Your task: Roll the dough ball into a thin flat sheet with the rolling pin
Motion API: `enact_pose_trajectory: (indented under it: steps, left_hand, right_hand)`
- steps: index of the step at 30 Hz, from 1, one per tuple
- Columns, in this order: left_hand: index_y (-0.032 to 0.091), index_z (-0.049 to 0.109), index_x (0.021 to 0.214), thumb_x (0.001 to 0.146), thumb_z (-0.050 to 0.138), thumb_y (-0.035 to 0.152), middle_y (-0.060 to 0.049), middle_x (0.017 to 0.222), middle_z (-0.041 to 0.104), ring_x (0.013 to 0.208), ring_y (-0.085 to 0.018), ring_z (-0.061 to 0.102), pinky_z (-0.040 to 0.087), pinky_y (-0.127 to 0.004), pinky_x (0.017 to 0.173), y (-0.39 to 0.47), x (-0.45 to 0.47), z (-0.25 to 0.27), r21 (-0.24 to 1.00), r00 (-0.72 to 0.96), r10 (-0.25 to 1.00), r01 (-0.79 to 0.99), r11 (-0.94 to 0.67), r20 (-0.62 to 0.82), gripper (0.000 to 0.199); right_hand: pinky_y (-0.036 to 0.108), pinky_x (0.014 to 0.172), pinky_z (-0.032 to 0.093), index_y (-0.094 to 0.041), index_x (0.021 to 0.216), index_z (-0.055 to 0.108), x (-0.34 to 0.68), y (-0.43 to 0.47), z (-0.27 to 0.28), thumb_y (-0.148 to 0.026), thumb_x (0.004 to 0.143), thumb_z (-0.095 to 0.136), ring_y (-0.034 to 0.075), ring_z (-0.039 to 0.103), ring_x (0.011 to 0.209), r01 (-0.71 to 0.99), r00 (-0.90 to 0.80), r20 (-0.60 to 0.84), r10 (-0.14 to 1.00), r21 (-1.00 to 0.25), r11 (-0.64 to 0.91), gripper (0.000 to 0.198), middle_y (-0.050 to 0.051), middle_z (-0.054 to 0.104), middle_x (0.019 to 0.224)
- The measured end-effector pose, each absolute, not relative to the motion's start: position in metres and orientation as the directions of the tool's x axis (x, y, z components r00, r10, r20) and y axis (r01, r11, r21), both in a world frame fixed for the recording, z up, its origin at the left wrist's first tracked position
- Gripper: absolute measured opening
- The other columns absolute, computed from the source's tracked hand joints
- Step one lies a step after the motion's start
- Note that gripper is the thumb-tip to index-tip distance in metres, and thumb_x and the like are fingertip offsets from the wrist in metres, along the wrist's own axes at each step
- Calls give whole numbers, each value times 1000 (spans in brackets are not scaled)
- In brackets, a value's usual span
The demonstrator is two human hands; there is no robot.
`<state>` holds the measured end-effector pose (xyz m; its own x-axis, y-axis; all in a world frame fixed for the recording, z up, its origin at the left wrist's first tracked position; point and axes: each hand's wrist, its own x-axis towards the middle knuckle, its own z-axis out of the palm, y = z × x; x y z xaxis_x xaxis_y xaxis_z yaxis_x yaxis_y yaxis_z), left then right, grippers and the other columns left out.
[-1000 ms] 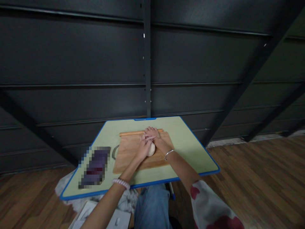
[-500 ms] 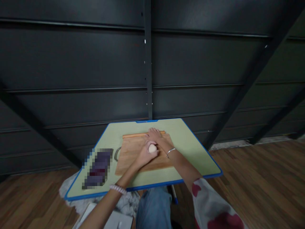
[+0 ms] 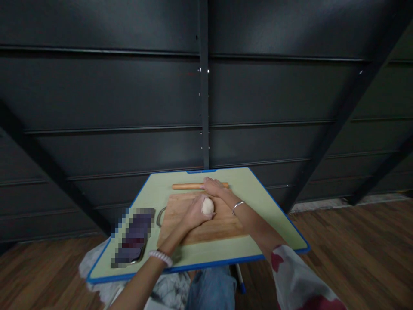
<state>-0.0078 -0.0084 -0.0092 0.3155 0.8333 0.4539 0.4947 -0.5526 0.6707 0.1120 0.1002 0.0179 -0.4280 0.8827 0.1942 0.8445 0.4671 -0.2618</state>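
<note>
A wooden cutting board (image 3: 206, 233) is lying on a pale green, blue-edged folding table (image 3: 261, 196), and a person's two bare hands are working at it. A slim wooden rolling pin (image 3: 187, 186) is lying just beyond the board's far edge, its long axis running left to right, nearly parallel to that edge, with one end pointing left and the other right. The right hand (image 3: 213, 187) is reaching across the board's far right part and closing over the pin, nearer the pin's right end, so that most of its bare length is showing to the left of the hand. A pale ball of dough (image 3: 208, 206), roundish and showing no clear direction, is sitting over the middle of the board, nearer the wearer than the pin. The left hand (image 3: 194, 213) is cupping it from the left, fingers and thumb curving around it, the ball showing at the hand's right side; whether it is touching the wood is hard to tell. A metal handle (image 3: 160, 216) is curving from the board's left side, and farther left a pixelated dark object (image 3: 134, 237) is lying.
</note>
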Motion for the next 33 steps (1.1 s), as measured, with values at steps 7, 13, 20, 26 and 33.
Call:
enact_pose_trajectory:
  steps: [7,13,20,26,33]
  left_hand:
    - [19,48,112,71,66,36,-5,108,58,96,-18,56,45,-34,88,-12,-16,-12,823,231,901,372,-430,367,47]
    - [17,48,104,88,39,33,-10,103,57,98,-21,56,44,-40,89,-19,-34,-12,658,-164,762,635,-404,626,25]
    - [19,54,109,93,33,32,-11,115,57,108,-23,51,39,-38,92,-32,-52,38,-13,385,706,883,-469,594,29]
    - [19,64,93,90,18,59,-11,87,68,80,-24,64,44,-35,72,-15,-60,60,-116,356,924,933,-342,140,61]
    - [20,66,99,92,14,54,-14,84,69,77,-27,66,44,-34,66,-14,-62,47,-178,316,942,939,-295,109,63]
  right_hand:
    - [32,74,44,-19,120,45,130,92,58,-43,97,28,25,64,93,884,-380,164,910,-224,410,37,12,67,104]
    - [24,75,40,-21,107,54,156,59,73,-40,99,25,17,62,93,787,-484,281,829,-273,553,35,6,66,103]
    - [28,79,41,-24,112,52,167,0,66,-45,97,30,18,60,95,759,-586,264,766,-154,633,34,4,63,109]
    - [30,73,44,-24,114,50,164,-18,61,-46,98,22,20,63,89,832,-524,219,823,-75,550,38,4,63,112]
    - [33,76,45,-19,105,62,166,-12,57,-48,97,16,24,64,91,905,-426,162,890,72,420,56,11,68,98]
